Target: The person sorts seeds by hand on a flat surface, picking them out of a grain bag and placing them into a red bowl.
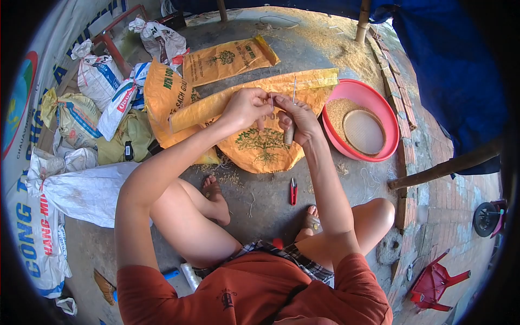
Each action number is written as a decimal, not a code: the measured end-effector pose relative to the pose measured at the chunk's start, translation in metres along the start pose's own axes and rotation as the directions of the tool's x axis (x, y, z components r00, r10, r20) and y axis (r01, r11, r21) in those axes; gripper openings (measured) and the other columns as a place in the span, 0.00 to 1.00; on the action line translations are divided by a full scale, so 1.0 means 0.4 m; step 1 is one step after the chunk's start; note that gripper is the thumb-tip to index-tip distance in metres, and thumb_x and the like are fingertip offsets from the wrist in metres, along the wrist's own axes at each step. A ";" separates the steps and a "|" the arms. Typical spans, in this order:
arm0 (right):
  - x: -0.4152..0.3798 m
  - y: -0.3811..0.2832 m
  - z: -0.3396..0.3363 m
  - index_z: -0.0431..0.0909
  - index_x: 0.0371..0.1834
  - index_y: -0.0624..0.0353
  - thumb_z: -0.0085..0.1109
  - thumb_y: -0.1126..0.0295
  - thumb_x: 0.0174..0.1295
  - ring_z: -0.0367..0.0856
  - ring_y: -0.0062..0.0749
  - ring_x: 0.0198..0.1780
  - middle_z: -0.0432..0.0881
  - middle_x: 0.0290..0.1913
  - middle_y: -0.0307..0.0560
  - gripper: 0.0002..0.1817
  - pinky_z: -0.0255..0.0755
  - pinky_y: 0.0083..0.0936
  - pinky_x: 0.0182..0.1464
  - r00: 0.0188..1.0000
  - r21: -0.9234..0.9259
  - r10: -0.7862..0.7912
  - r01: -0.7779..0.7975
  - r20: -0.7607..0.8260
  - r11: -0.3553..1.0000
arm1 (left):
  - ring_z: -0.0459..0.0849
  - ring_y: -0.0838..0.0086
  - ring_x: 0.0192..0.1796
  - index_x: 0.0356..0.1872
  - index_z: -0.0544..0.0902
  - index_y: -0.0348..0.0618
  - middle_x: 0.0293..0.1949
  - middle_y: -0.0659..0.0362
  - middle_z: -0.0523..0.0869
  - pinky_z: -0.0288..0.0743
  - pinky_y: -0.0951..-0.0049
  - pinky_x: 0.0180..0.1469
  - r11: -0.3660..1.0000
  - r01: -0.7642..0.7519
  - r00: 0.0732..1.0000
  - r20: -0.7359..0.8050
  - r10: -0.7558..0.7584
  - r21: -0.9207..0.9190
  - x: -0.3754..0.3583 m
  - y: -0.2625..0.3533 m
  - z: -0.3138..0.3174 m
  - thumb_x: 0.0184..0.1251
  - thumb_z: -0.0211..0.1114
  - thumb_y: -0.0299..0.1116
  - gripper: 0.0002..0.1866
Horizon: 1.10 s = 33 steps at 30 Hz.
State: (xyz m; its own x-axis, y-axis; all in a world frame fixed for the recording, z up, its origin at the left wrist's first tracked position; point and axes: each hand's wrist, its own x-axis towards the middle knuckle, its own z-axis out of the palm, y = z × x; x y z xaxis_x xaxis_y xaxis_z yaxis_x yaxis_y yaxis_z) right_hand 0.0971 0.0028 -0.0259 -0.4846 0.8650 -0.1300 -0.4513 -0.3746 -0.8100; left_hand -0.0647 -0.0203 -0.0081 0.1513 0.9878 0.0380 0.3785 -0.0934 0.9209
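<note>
Both hands meet in front of me above an orange printed sack (262, 142). My left hand (250, 108) is pinched at its fingertips on a thin strand, close to the other hand. In my right hand (299, 118) is a tool with a thin metal spike (294, 89) pointing up and a rounded handle (288, 134) showing below the palm. The fingers of my right hand are closed round it, and its thumb and index finger touch near the strand. The sack's rolled upper edge lies behind the hands.
A pink basin (392, 122) with grain and a round sieve (364, 131) stands at the right. Red-handled snips (293, 192) lie on the floor between the feet. Filled sacks (99, 76) crowd the left, and a red stool (437, 281) lies at the lower right.
</note>
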 end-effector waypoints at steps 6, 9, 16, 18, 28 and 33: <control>0.015 0.008 -0.020 0.77 0.41 0.62 0.59 0.73 0.57 0.64 0.11 0.15 0.80 0.29 0.38 0.10 0.59 0.11 0.15 0.995 0.088 0.052 -0.059 0.081 0.994 | 0.77 0.79 0.17 0.33 0.76 0.33 0.24 0.57 0.83 0.69 0.81 0.18 0.997 0.035 0.999 0.025 -0.033 -0.064 -0.001 0.004 -0.011 0.60 0.61 0.26 0.06; 0.017 0.009 -0.028 0.77 0.42 0.62 0.59 0.73 0.57 0.64 0.12 0.15 0.80 0.29 0.37 0.10 0.59 0.11 0.15 0.998 0.089 0.040 -0.045 0.055 0.995 | 0.75 0.82 0.16 0.33 0.77 0.35 0.25 0.58 0.83 0.67 0.83 0.18 0.999 0.046 0.998 0.033 -0.046 0.000 -0.002 0.020 -0.037 0.60 0.61 0.26 0.05; 0.013 0.032 -0.015 0.76 0.40 0.62 0.57 0.72 0.59 0.64 0.12 0.16 0.77 0.27 0.36 0.08 0.58 0.14 0.16 0.963 -0.334 -0.241 0.189 -0.123 0.924 | 0.66 0.91 0.13 0.34 0.75 0.39 0.25 0.61 0.81 0.52 0.92 0.13 0.970 0.002 0.993 0.117 0.028 -0.244 -0.046 0.132 -0.121 0.62 0.59 0.33 0.08; 0.012 0.037 -0.006 0.75 0.40 0.61 0.55 0.72 0.60 0.66 0.12 0.18 0.74 0.25 0.35 0.08 0.58 0.15 0.16 0.811 -0.739 -0.578 0.334 -0.090 0.585 | 0.66 0.91 0.13 0.34 0.75 0.39 0.24 0.61 0.81 0.52 0.91 0.13 0.978 -0.015 0.982 0.183 0.054 -0.210 -0.065 0.160 -0.151 0.62 0.60 0.33 0.08; -0.086 -0.044 0.081 0.79 0.41 0.65 0.54 0.72 0.61 0.81 0.22 0.35 0.83 0.30 0.47 0.09 0.72 0.20 0.36 0.852 -0.816 -0.419 0.468 0.315 0.338 | 0.77 0.82 0.14 0.29 0.79 0.33 0.28 0.52 0.83 0.65 0.87 0.12 0.983 -0.176 0.857 0.483 0.180 -0.055 -0.189 0.308 -0.262 0.56 0.64 0.28 0.07; -0.105 -0.060 0.083 0.79 0.40 0.65 0.54 0.72 0.60 0.81 0.24 0.30 0.82 0.27 0.50 0.09 0.72 0.21 0.32 0.872 -0.889 -0.329 0.431 0.364 0.158 | 0.77 0.84 0.17 0.35 0.81 0.36 0.35 0.50 0.83 0.67 0.89 0.17 0.903 -0.429 0.854 0.314 0.415 -0.027 -0.135 0.286 -0.352 0.62 0.60 0.39 0.14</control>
State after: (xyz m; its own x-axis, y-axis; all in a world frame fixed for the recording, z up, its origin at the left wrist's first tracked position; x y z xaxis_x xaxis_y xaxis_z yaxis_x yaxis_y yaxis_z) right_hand 0.1035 -0.0357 0.0180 -0.5466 0.7556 0.3609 0.3859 0.6098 -0.6922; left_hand -0.1582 -0.0668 0.1498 0.5730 0.7653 0.2931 0.2518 -0.5048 0.8257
